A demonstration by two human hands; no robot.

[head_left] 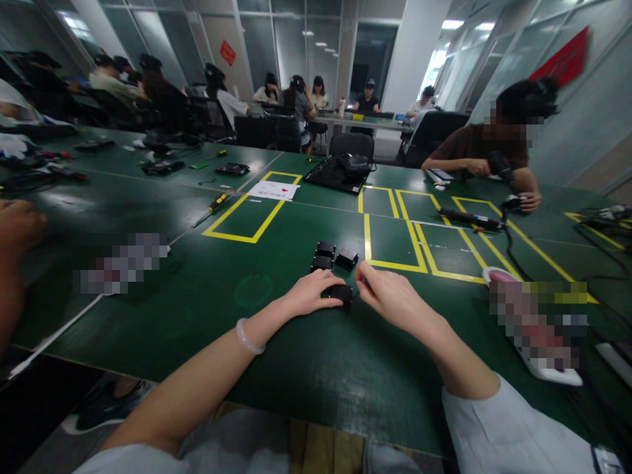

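My left hand point(313, 291), a pale bangle on its wrist, grips a small black block-like part point(340, 293) on the green table point(296, 355). Close by on the right, my right hand point(382, 286) is closed in a pinch. A thin dark piece seems to run from its fingertips toward the block's side, too small to name. Just beyond my hands lie more of these black parts: a pair point(324, 255) standing close together and a single tilted one point(347, 257).
Yellow tape outlines point(395, 265) mark the table. A screwdriver point(217, 203) and a white paper point(275, 190) lie to the left. White power strips point(555, 375) flank me. Across the table, a person point(513, 138) handles a dark tool. Another person's hand point(20, 224) shows at left.
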